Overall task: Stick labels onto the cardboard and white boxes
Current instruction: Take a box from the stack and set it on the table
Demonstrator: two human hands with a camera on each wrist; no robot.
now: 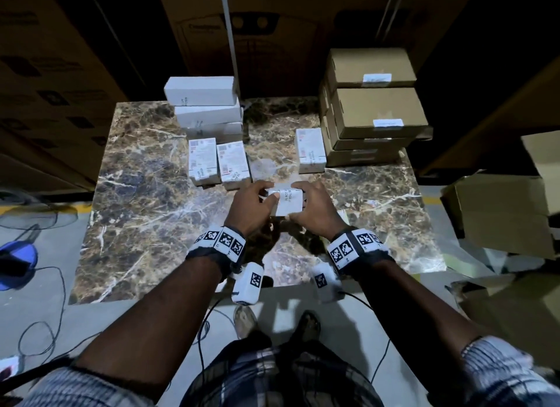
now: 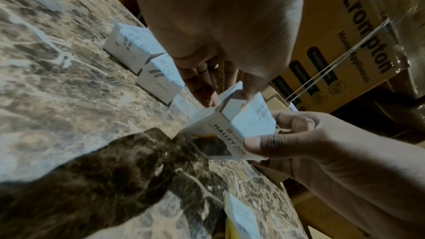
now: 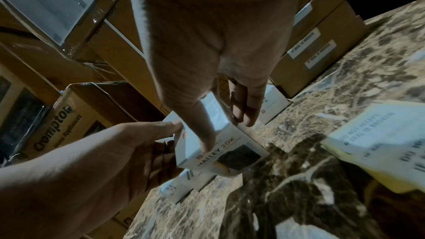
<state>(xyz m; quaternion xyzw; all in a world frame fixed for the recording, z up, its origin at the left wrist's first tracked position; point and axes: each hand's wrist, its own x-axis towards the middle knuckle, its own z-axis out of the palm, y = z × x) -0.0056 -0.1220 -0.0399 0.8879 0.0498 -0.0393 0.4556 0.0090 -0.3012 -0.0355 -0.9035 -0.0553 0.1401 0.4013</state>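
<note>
A small white box [image 1: 286, 202] is held just above the marble table [image 1: 145, 212] between both hands. My left hand [image 1: 257, 200] grips its left end, thumb on top where a white "DO NOT ACCEPT IF SEAL IS BROKEN" label [image 2: 253, 117] wraps over the edge. My right hand [image 1: 309, 203] grips the right end, thumb [image 3: 204, 134] on the near face and fingers [image 3: 246, 110] behind. In the wrist views the box [image 3: 220, 152] shows "HALLEY 20K" print. One corner of the label stands slightly off the box.
Two labelled white boxes [image 1: 218, 161] lie just beyond my hands, another [image 1: 310, 150] to the right. Long white boxes [image 1: 206, 103] are stacked at the back left, labelled cardboard boxes [image 1: 375, 112] at the back right. A label sheet pad [image 3: 379, 144] lies by my right wrist.
</note>
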